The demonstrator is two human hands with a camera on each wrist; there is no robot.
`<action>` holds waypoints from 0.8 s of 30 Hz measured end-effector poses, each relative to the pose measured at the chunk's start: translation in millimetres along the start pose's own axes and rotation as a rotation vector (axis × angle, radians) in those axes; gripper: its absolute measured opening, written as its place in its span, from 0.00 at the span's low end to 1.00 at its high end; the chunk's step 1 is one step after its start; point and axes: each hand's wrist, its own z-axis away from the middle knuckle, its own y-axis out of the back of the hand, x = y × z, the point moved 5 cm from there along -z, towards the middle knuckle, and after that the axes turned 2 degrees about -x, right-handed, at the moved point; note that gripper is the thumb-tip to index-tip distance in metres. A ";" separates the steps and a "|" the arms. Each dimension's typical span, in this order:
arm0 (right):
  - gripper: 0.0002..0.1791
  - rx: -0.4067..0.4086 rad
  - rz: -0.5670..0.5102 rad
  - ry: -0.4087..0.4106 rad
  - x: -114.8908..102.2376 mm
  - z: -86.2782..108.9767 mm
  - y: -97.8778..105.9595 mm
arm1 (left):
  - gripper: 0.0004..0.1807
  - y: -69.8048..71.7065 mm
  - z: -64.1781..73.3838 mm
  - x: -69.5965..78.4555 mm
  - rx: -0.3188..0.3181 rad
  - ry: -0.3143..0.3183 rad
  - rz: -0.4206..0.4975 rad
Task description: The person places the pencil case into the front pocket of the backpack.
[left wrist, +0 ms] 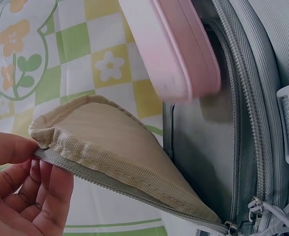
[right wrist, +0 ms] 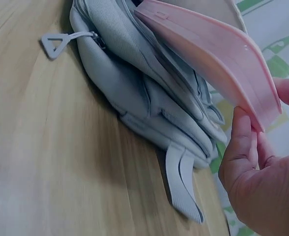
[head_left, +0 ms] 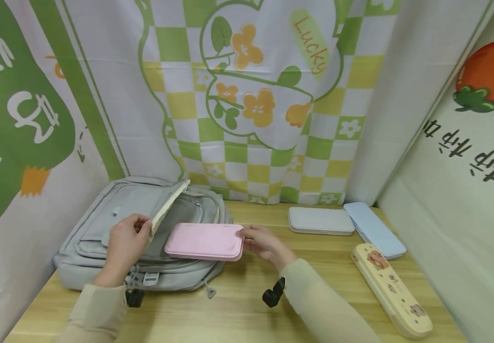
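Right hand [head_left: 264, 244] pinching right end of pink case [head_left: 204, 241]; long axis running left-right, far end lying over grey backpack [head_left: 101, 238] opening; left hand [head_left: 124, 243] gripping backpack flap [left wrist: 110, 147], lifting it; opening lying left of right-hand grip, just beside case's leading end.

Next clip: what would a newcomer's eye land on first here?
Probably the pink case, held by the right hand at the open mouth of the grey backpack, whose flap the left hand pinches up. Then the three cases at the table's right: grey case, blue case, and yellow case.
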 end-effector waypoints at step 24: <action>0.02 -0.056 -0.003 0.004 -6.2 -33.3 -71.3 | 0.09 -3.8 3.3 4.7 -0.032 0.002 0.009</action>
